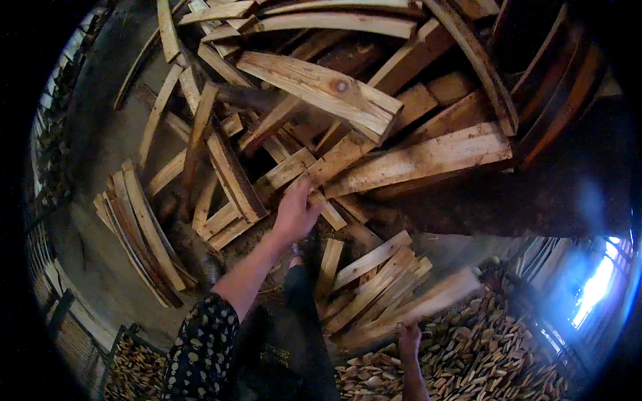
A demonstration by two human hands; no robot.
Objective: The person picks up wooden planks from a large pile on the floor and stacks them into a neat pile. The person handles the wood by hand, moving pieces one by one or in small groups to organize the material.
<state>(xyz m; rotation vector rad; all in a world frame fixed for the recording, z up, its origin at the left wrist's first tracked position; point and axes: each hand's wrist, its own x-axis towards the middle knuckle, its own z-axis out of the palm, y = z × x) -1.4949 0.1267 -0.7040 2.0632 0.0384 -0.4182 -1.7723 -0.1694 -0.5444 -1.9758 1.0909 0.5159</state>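
My left hand (pixel 296 210) reaches up into a big heap of split wooden slats (pixel 314 87), fingers spread on a short plank (pixel 289 168) at the heap's lower edge. It touches the plank but does not grip it. My right hand (pixel 408 337) is low at the right, closed on the near end of a long pale plank (pixel 428 304) that lies along the bottom of a bundle of similar planks (pixel 374 281). My sleeve (pixel 200 347) is dark with pale spots.
A stack of curved slats (pixel 140 234) leans at the left on the grey concrete floor (pixel 107 154). Small wood offcuts (pixel 481 354) cover the ground at lower right and lower left. Dark rounded timber (pixel 562 100) stands at the right. A bright window (pixel 595 287) glares at far right.
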